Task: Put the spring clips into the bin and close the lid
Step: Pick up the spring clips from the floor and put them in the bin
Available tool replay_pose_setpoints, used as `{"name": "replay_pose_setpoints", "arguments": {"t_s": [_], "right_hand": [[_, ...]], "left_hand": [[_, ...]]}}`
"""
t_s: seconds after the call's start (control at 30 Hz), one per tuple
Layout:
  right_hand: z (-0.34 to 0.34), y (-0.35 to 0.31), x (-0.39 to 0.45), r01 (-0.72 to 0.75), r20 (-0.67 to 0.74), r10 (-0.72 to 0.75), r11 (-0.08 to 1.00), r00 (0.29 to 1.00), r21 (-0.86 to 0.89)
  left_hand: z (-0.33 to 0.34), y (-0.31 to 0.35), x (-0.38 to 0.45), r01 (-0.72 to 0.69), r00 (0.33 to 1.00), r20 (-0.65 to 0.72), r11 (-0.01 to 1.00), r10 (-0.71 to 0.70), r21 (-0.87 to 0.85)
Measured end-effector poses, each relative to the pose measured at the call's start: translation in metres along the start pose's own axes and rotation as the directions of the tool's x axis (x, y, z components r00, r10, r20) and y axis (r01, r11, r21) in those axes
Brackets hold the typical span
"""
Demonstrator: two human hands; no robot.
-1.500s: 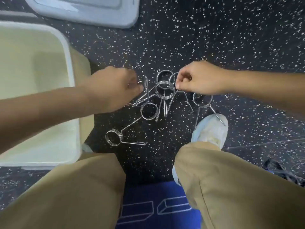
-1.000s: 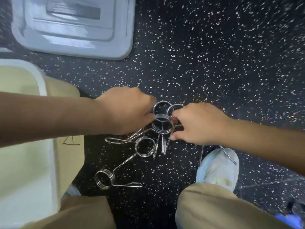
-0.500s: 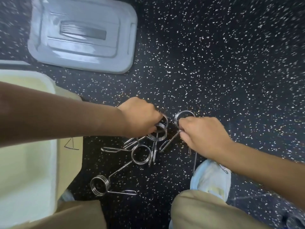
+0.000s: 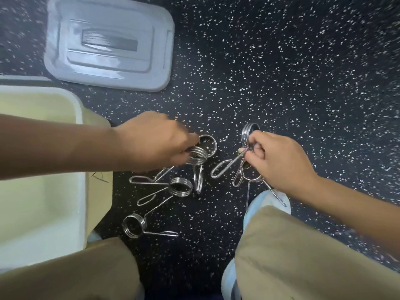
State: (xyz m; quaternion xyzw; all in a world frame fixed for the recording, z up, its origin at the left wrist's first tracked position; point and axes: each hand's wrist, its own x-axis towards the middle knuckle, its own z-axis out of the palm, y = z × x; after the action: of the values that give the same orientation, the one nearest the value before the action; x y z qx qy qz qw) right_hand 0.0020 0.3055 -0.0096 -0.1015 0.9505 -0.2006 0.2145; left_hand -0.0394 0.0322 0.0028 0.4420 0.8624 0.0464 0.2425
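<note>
Several steel spring clips lie on the dark speckled floor between my knees. My left hand grips the coil of one spring clip in the middle of the pile. My right hand is closed on another spring clip, its coil sticking up above my fingers and its handles pointing down-left. A loose clip lies below the left hand, and another clip lies nearest my left knee. The open cream bin stands at the left. Its grey lid lies flat on the floor behind it.
My knees in tan trousers fill the bottom of the view, with a pale blue shoe under my right wrist. One clip lies partly under my right hand, its leg resting on the shoe. Speckled floor stretches to the right.
My right hand has pulled its clip to the right, away from the pile, and lifted the coil. My left hand stays on the central clip. The view has tilted so more of the lid shows.
</note>
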Motion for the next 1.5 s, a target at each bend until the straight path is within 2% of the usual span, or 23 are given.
{"name": "replay_pose_setpoints", "arguments": {"t_s": [0.2, 0.33, 0.43, 0.57, 0.7, 0.83, 0.97, 1.13, 1.37, 1.5], "right_hand": [[0.0, -0.009, -0.005, -0.05, -0.044, 0.055, 0.993, 0.998, 0.106], [-0.001, -0.012, -0.005, -0.059, -0.064, 0.072, 0.982, 0.995, 0.179], [-0.001, -0.014, -0.004, -0.063, -0.058, 0.082, 0.961, 0.995, 0.268], [-0.004, -0.023, -0.001, -0.058, -0.013, 0.066, 0.934, 0.998, 0.352], [-0.005, -0.03, 0.0, -0.066, 0.054, 0.049, 0.922, 0.997, 0.382], [-0.005, -0.039, 0.003, -0.06, 0.06, 0.04, 0.918, 0.997, 0.392], [-0.006, -0.05, 0.005, -0.085, 0.089, 0.053, 0.908, 0.995, 0.41], [-0.001, -0.069, 0.012, -0.126, 0.164, 0.048, 0.854, 0.985, 0.504], [0.002, -0.119, 0.031, -0.052, 0.167, -0.052, 0.824, 0.985, 0.564], [0.002, -0.149, 0.043, 0.0, 0.152, -0.104, 0.823, 0.983, 0.568]], "left_hand": [[-0.023, 0.004, -0.018, 0.011, 0.992, -0.129, 0.999, -0.006, 0.034], [-0.044, 0.006, -0.039, 0.064, 0.982, -0.176, 0.997, -0.072, -0.05], [-0.056, 0.007, -0.059, 0.184, 0.96, -0.184, 0.972, -0.21, -0.148], [-0.063, 0.006, -0.088, 0.361, 0.887, -0.191, 0.889, -0.421, -0.282], [-0.055, 0.012, -0.119, 0.432, 0.804, -0.236, 0.809, -0.546, -0.399], [-0.039, 0.024, -0.148, 0.456, 0.717, -0.223, 0.686, -0.66, -0.566], [-0.021, 0.032, -0.176, 0.474, 0.633, -0.15, 0.534, -0.759, -0.7], [0.004, 0.03, -0.216, 0.338, 0.496, -0.09, 0.288, -0.864, -0.896], [0.025, 0.021, -0.264, 0.203, 0.357, 0.037, 0.039, -0.933, -0.978], [0.043, 0.02, -0.294, 0.235, 0.291, 0.129, -0.06, -0.948, -0.97]]}}
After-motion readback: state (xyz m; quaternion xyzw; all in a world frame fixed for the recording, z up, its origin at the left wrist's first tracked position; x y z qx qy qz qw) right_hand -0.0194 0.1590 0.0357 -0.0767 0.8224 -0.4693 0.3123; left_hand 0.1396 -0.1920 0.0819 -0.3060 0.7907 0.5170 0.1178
